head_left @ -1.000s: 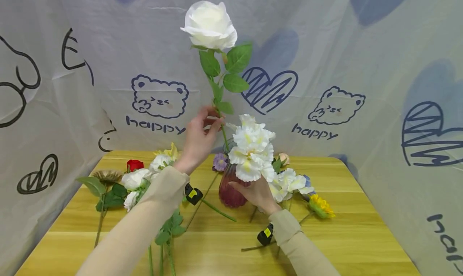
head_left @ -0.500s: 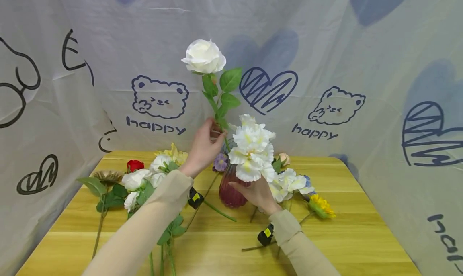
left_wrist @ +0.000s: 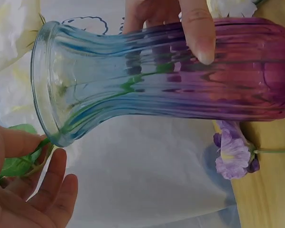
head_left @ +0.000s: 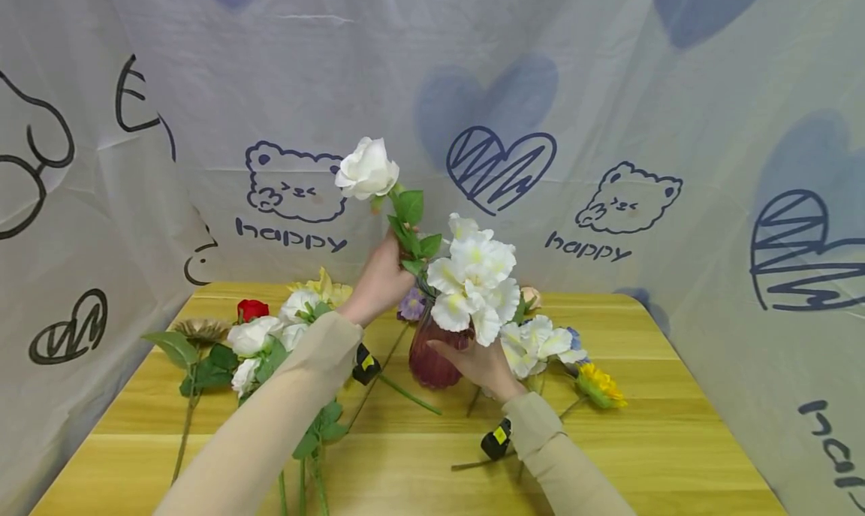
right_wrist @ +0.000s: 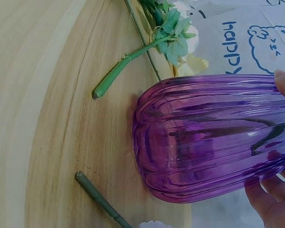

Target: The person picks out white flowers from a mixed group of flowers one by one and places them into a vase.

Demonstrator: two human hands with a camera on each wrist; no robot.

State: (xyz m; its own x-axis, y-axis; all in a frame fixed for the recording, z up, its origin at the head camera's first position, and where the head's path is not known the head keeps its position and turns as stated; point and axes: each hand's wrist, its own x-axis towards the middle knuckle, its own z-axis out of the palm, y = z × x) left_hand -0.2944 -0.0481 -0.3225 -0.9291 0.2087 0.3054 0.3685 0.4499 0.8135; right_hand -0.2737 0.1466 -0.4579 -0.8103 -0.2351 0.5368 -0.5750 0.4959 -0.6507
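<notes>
A white rose [head_left: 367, 170] with green leaves leans left above the vase [head_left: 432, 362]. My left hand [head_left: 381, 279] pinches its stem near the vase's mouth, and in the left wrist view the stem runs down inside the clear blue-to-purple ribbed glass [left_wrist: 99, 80]. Around the vase's lower body curls my right hand [head_left: 478, 362]; its fingers [right_wrist: 270, 197] and thumb press the purple glass in the right wrist view. Ruffled white flowers [head_left: 473, 276] stand out of the vase, tilted right over the right hand and hiding part of the rim.
On the wooden table [head_left: 608, 456], a red rose [head_left: 253, 309], white roses [head_left: 253, 336] and a brown flower [head_left: 199, 330] lie left. A purple flower [head_left: 411, 304] lies behind the vase. White blooms [head_left: 537, 345] and a yellow flower [head_left: 600, 386] lie right. A printed cloth [head_left: 500, 88] encloses the table.
The white rose has come down a long way and now leans left, its stem deeper in the vase. My left hand moved down slightly. The ruffled white flowers turned a little; my right hand stayed put.
</notes>
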